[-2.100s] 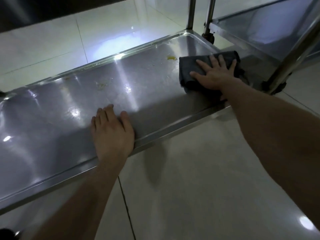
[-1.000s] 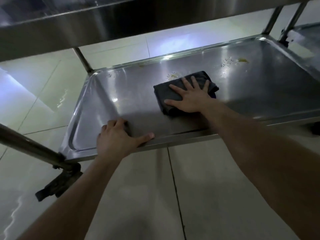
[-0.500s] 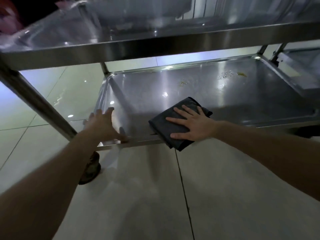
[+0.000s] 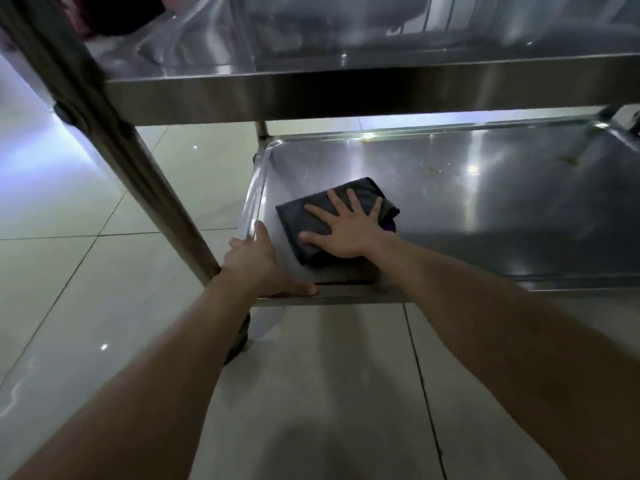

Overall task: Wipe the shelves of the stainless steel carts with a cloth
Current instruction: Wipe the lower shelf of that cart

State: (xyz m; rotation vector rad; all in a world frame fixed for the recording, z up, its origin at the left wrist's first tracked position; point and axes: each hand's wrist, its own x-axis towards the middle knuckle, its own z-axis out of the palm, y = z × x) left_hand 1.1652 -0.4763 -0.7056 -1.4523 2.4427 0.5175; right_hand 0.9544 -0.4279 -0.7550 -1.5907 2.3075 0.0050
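Note:
A folded dark grey cloth (image 4: 304, 220) lies on the bottom shelf (image 4: 502, 209) of the stainless steel cart, near its front left corner. My right hand (image 4: 346, 230) presses flat on the cloth with fingers spread. My left hand (image 4: 258, 265) grips the shelf's front left corner rim, thumb along the front edge. Small yellowish crumbs (image 4: 431, 171) sit on the shelf further back and to the right. The upper shelf (image 4: 346, 88) hangs across the top of the view.
A slanted steel cart post (image 4: 114, 133) runs down the left to the shelf corner, with a dark caster (image 4: 239, 341) under it. Pale glossy floor tiles (image 4: 311, 393) surround the cart. A second cart's edge (image 4: 633, 129) shows at the far right.
My right hand slid the cloth from the shelf's right end to its front left corner, then back from the front rim. My left hand shifted left to grip the corner rim. My view rose.

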